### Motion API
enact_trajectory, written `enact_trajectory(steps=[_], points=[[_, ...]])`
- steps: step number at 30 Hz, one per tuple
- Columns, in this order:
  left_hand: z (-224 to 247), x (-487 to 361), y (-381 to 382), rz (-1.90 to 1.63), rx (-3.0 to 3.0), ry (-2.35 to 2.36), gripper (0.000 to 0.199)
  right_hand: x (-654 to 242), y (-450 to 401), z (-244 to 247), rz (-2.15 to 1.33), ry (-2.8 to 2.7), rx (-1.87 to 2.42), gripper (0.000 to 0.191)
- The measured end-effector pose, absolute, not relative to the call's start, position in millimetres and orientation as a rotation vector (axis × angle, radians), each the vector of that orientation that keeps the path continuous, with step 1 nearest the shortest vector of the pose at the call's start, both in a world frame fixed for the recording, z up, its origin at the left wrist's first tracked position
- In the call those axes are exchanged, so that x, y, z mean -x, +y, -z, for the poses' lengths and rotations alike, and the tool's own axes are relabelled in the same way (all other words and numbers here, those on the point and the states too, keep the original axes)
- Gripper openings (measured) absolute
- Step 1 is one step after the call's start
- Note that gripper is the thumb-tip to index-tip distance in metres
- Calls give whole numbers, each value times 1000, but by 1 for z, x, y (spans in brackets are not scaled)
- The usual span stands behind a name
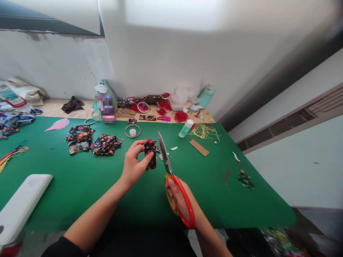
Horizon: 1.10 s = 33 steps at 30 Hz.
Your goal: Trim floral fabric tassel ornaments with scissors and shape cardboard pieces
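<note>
Between the thumb and fingers of my left hand [135, 160] is a small dark floral fabric piece [150, 159], held upright above the green table. My right hand [178, 194] grips a pair of scissors [167, 162] with red and yellow handles. The blades point up and away, just right of the fabric and apart from it. Small scraps [160, 156] lie behind the blades. A white-capped glue stick [185, 128] and a brown cardboard strip [198, 147] are farther right.
Floral fabric stacks [105, 144] lie to the left, near a pink paper piece [57, 124]. Yellow cords [205, 131] are heaped at the right, red tassels [180, 116] along the back. A long white object [25, 203] sits at near left. A wall stands behind.
</note>
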<state>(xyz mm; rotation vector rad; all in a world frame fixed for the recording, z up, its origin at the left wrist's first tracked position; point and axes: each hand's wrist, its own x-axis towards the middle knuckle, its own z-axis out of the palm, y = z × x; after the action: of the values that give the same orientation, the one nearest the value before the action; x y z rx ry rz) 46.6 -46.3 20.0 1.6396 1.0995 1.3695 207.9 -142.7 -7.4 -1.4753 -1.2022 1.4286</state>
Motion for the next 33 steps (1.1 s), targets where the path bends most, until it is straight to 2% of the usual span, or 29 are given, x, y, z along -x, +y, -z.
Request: enact_trajectory(steps=[10,22,33], points=[[-21,-48,-46,-1402,-1535,1101,10,-208,-143,7,-1417,-1203,1482,44],[-32,-50,-53,-1516,-1892,1144,10,-207,-143,9,-1441,-1210,1470,45],[-24,-49,-55,-1557,-2105,1155,20,-204,-142,1,-1404,-1227,1485,50]])
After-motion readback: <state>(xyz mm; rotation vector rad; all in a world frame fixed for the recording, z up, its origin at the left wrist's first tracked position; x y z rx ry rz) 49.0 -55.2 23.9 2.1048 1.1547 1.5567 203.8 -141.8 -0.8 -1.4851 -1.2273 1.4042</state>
